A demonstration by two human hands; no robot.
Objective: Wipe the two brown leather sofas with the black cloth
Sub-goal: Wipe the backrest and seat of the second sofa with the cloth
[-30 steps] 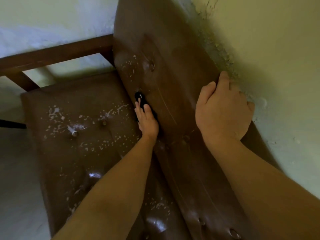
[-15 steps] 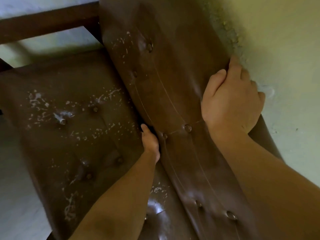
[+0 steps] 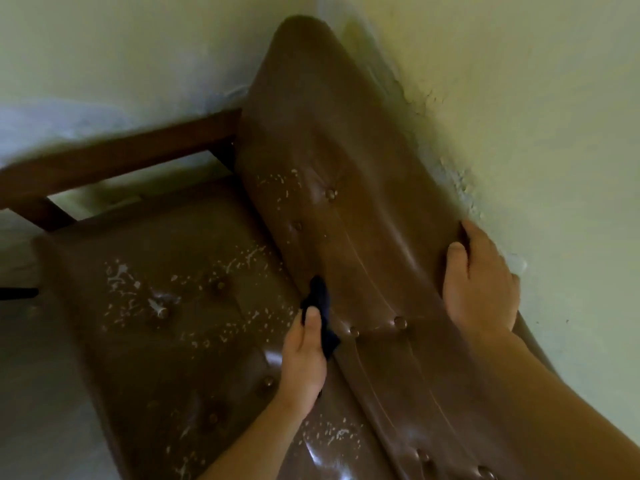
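The pale green wall (image 3: 519,98) beside me is rough, its paint (image 3: 460,181) cracked and flaking. A grey floor (image 3: 34,410) lies below.

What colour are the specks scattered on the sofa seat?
Whitish: pale scattered specks on the brown tufted leather seat cushion, clearest in the head view.

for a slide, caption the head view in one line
Left hand holds the cloth against the sofa backrest; right hand grips its top edge.

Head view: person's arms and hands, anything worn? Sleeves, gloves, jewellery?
Nothing worn that shows. The left hand and right hand are bare: no gloves, rings or watch visible. The left forearm and right forearm are bare up to the frame edge, no sleeves or bands in sight.
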